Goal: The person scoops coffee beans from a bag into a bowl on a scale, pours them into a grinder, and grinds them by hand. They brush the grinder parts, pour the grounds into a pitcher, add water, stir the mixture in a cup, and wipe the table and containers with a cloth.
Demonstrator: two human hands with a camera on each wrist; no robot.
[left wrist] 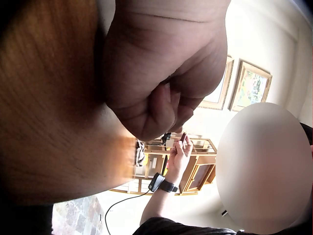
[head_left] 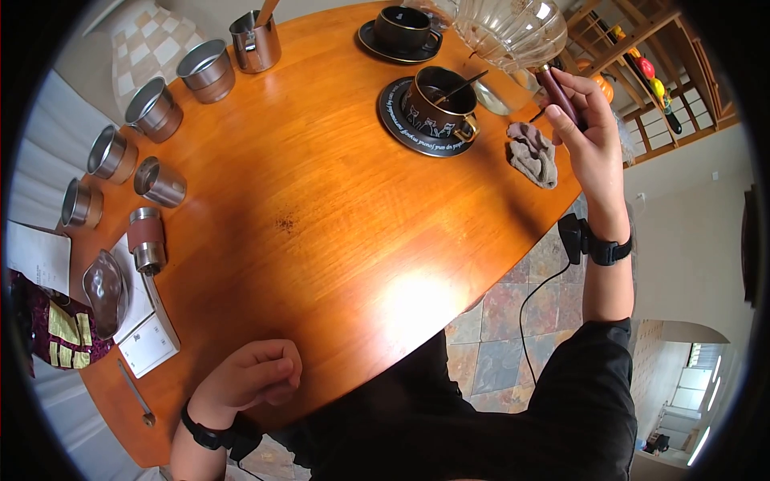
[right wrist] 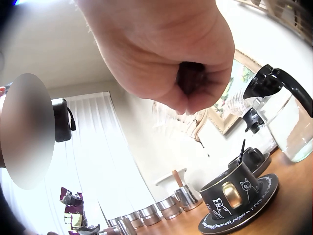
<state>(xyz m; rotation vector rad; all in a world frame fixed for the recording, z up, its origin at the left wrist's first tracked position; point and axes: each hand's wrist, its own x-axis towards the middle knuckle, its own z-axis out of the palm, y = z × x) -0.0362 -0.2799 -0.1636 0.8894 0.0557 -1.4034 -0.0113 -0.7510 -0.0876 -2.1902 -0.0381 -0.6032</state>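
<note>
My right hand grips the dark wooden handle of a ribbed clear glass pot, held up and tilted beyond the near cup. Dark liquid runs to the pot's lip, and a drop falls from it in the right wrist view. Below stands a black cup with cat drawings and a gold handle, on a lettered black saucer; a dark spoon leans in the cup. My left hand rests at the table's near edge, its fingers loosely curled and holding nothing.
Another black cup stands behind. A grey cloth lies near the right edge, close to a glass jug. Several metal cups and a steel pitcher line the far left. A long-handled spoon lies at the near left.
</note>
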